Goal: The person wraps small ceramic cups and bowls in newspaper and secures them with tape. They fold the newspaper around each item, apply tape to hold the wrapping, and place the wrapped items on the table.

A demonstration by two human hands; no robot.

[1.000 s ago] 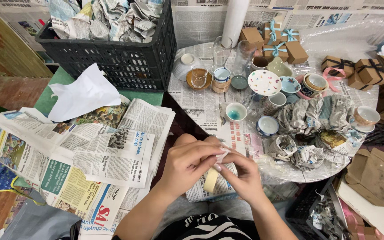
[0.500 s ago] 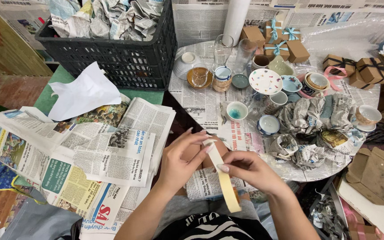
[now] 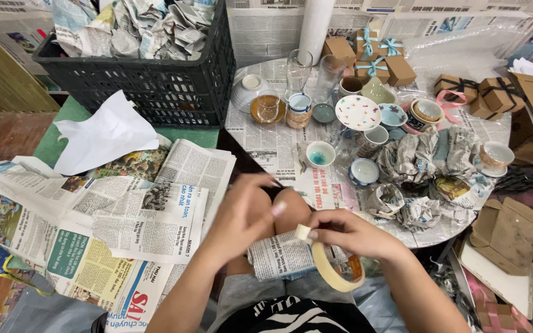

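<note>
**Tape roll in one hand, wrapped bundle on the lap**

Here, the right hand (image 3: 350, 233) holds a roll of masking tape (image 3: 334, 271) low over the person's lap, the fingers (image 3: 316, 233) pinched together on the loose end of the tape while the ring hangs below the palm. The left hand (image 3: 242, 213) sits just beside it, slightly blurred, with its fingers spread apart and curled loosely, gripping nothing that can be made out. Between and beneath the two hands lies a newspaper-wrapped bundle (image 3: 279, 256), resting across the person's knees and touching the tape roll's edge.

To the left, loose newspaper sheets (image 3: 124, 216) are spread over the floor, with a crumpled sheet of white paper (image 3: 103, 132) lying on top near a black plastic crate (image 3: 149, 80) filled with more newspaper-wrapped items.

Ahead, a round counter (image 3: 272, 145) covered in newsprint carries crockery: a small cup with a teal inside (image 3: 320, 153), a blue-patterned bowl (image 3: 364, 171), a white saucer with coloured specks (image 3: 358, 112), two clear drinking glasses (image 3: 313, 77), and a cup on a saucer (image 3: 495, 155) toward the right rim. Several crumpled newspaper bundles (image 3: 427, 160) sit among them. Behind the crockery stand small brown gift boxes with teal ribbons (image 3: 371, 52); more brown boxes with dark ribbons (image 3: 476, 92) lie farther right. Flat cardboard pieces (image 3: 507, 231) rest by the counter's right edge, well apart from the hands.
</note>
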